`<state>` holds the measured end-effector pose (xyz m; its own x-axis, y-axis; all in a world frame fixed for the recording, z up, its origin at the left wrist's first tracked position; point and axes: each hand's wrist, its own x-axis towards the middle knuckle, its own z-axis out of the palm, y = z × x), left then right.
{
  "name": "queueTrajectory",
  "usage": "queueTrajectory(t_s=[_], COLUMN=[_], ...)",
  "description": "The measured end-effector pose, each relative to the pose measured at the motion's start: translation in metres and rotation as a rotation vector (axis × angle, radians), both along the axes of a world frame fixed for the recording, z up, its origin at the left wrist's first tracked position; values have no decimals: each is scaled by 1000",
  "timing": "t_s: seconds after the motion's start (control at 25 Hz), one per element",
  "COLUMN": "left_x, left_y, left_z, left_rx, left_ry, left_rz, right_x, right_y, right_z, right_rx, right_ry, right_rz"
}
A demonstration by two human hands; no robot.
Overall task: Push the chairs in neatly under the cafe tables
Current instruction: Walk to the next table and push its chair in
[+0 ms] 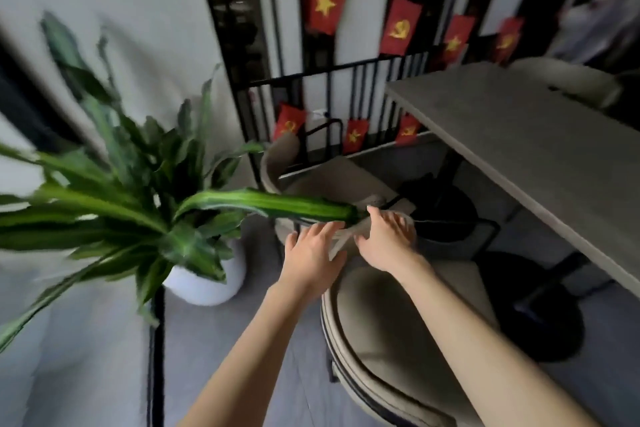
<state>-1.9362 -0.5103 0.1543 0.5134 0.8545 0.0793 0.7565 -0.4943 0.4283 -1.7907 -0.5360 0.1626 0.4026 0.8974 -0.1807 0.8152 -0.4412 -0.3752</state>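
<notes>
Two beige upholstered chairs stand beside a grey cafe table (526, 135). The far chair (332, 180) sits near the railing, its curved back to the left. The near chair (384, 326) is below my arms, seat turned toward the table. My left hand (311, 250) and my right hand (384, 239) both rest on the far chair's near armrest edge, fingers spread over the padding, left hand just left of the right. The frame is blurred, so the exact grip is unclear. A third beige chair (568, 80) shows beyond the table's far side.
A large green plant in a white pot (204, 284) stands at the left, one long leaf (277, 204) reaching to my hands. A black metal railing (346, 104) with small red flags runs behind. Black round table bases (540, 322) sit on the grey floor.
</notes>
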Motion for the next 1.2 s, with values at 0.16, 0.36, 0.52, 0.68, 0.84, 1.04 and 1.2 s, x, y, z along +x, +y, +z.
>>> queueTrajectory(t_s=[0.16,0.36,0.52,0.68,0.84,1.04,1.2], left_x=[36,29,14,15,26,29,27], left_y=[39,72,92,97,92,97,101], left_z=[-13,-35,-55,-93,-134,-178,-187], left_rx=[-65,-152,-152,-141,-85,-9,25], left_ry=[20,67,188,367,555,619,547], left_rz=[-329,-689,-903,-1096,-1263,-1323,-1344], right_x=[3,-34,-68,-96,-120,-125,-126], right_y=[-8,-19,-16,-22,-34,-44,-41], right_z=[-17,-37,-59,-96,-148,-188,-188], right_rx=[-23,-67,-118,-254,-393,-430,-474], right_ry=[-15,-40,-59,97,209,146,93], right_rz=[-277,-580,-713,-738,-765,-833,-820])
